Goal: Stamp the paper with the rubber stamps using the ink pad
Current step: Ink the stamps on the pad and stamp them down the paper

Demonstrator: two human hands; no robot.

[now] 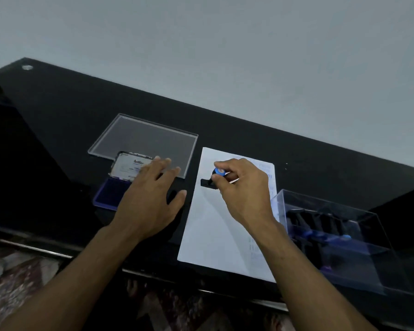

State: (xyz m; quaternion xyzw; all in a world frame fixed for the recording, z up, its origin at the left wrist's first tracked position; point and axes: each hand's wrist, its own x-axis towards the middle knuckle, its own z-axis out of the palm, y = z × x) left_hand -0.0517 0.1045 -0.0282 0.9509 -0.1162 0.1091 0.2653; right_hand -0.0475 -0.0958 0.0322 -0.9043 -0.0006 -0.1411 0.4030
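Plastic stamp point(213, 179): light, rigid; your right hand point(244, 192) pinched its blue knob over the paper point(213, 230). Left hand point(151, 197) lay released.

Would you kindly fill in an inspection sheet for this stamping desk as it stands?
Surface: black table, glossy.
Job's things: paper bears faint prints at its right edge; rubber stamp over its top; ink pad open.
Clutter: clear lid; clear box of stamps.
Grippers: left hand flat by the pad; right hand pinches the stamp.
Cables: nothing seen.
Surroundings: grey wall, patterned floor.
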